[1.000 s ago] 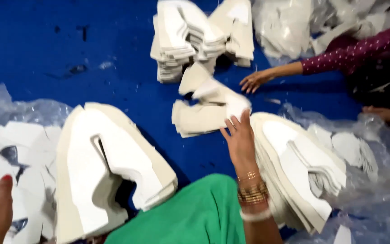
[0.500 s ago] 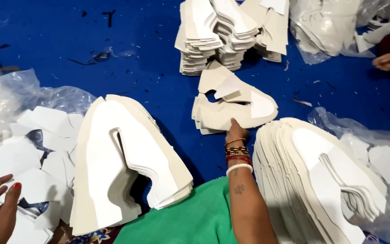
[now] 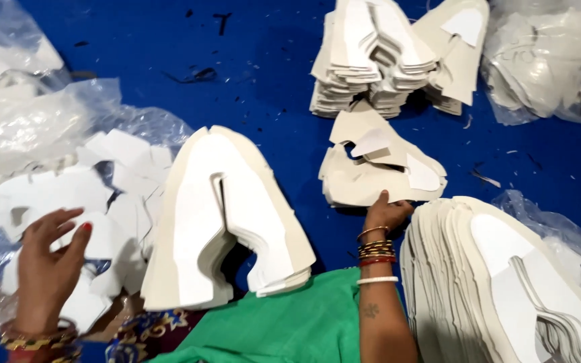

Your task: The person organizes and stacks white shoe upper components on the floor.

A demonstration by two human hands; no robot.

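right hand (image 3: 386, 214): fingers grasping near edge of small cutout pile (image 3: 378, 176) | left hand (image 3: 47, 265): released, over loose cutouts (image 3: 89, 188)

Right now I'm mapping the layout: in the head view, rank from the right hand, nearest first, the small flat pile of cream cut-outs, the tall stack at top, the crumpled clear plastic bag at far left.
From the right hand:
1. Small flat pile of cream cut-outs, touching the fingertips.
2. Tall stack, beyond, at top.
3. Crumpled clear plastic bag, far left.

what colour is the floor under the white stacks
Deep blue floor, speckled with scraps, clearest in the head view.
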